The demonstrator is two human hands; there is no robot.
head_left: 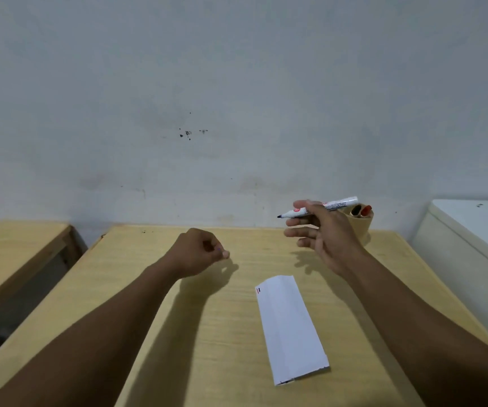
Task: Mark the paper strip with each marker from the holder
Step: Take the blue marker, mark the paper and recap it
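My right hand (pixel 322 230) pinched an uncapped whiteboard marker (pixel 319 207) above the tabletop's far right corner, beside the holder (pixel 359 223); my left hand (pixel 200 251) was curled closed, contents unclear. The paper strip (pixel 291 327) lay near the tabletop's right edge; I'd steady it before marking below the existing marks.

A plain room — bare wooden desks (pixel 195 333) against a scuffed wall (pixel 236 98).

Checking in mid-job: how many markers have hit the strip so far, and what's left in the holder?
The paper strip already carries two short marks, one dark and one red, at its far left corner. The right hand holds an uncapped marker, tip bare, above the table and off the paper. The left hand is closed, possibly on its cap. Two markers stand in the holder; which are used I cannot tell.
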